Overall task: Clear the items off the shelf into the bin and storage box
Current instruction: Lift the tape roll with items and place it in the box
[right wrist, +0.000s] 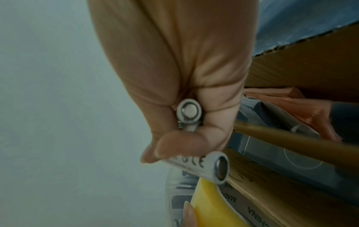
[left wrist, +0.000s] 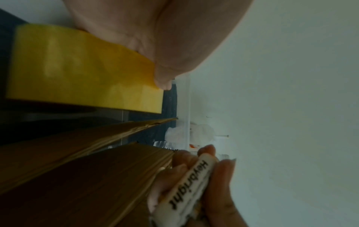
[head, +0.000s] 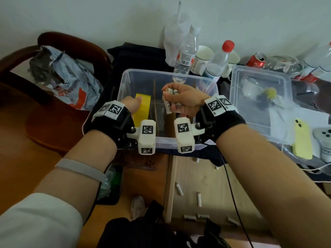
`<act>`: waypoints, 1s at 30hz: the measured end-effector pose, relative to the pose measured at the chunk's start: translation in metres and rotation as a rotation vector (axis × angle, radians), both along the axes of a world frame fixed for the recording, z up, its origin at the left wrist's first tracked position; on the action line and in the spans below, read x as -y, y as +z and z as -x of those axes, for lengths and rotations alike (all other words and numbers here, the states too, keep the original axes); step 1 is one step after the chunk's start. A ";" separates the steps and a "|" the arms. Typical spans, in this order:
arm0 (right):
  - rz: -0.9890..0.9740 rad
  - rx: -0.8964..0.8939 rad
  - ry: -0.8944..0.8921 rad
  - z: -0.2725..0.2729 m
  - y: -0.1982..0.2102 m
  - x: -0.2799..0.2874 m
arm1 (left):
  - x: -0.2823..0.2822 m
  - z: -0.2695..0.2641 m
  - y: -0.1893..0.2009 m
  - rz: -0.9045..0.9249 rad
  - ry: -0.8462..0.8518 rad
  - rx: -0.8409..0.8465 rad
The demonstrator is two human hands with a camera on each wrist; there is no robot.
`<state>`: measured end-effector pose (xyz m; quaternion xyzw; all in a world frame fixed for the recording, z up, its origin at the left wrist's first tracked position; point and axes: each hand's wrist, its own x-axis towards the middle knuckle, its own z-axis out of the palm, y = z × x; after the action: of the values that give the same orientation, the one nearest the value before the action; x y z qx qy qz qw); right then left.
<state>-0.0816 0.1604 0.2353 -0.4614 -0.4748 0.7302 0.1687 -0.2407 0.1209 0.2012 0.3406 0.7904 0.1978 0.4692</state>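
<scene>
A clear storage box (head: 125, 81) with upright cardboard dividers (head: 155, 104) stands in front of me. My left hand (head: 131, 104) grips a yellow tape roll (head: 142, 111) inside the box's left compartment; the thumb lies on the roll (left wrist: 77, 69). My right hand (head: 180, 99) hovers over the compartment right of the divider, closed round several white batteries (head: 171, 92). One battery (right wrist: 209, 167) sticks out below the curled fingers (right wrist: 174, 61) and another shows its metal end (right wrist: 189, 111). Several more batteries (head: 179, 189) lie scattered on the pale wooden shelf (head: 206, 176) below.
A second clear box (head: 259, 97) sits at the right, with a yellow phone (head: 302, 138) and a game controller (head: 324, 140) on a lid. Plastic bottles (head: 220, 58), mugs and a red can (head: 256, 59) line the wall. A black bin (head: 111, 185) stands low left, a chair with a bag (head: 68, 76) beyond.
</scene>
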 end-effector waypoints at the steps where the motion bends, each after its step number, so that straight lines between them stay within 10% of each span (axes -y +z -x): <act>1: -0.001 0.016 0.013 0.002 -0.002 0.000 | 0.001 0.001 0.001 -0.005 0.018 0.014; 17: -0.172 0.418 0.223 0.028 -0.014 0.007 | 0.001 0.000 0.008 -0.142 -0.089 0.090; 30: -0.279 0.597 0.287 0.031 -0.011 0.010 | 0.009 0.002 0.013 -0.117 -0.424 -0.271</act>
<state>-0.1125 0.1504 0.2241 -0.5554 -0.6583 0.5077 -0.0204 -0.2424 0.1117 0.2138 0.5485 0.7444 0.0930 0.3694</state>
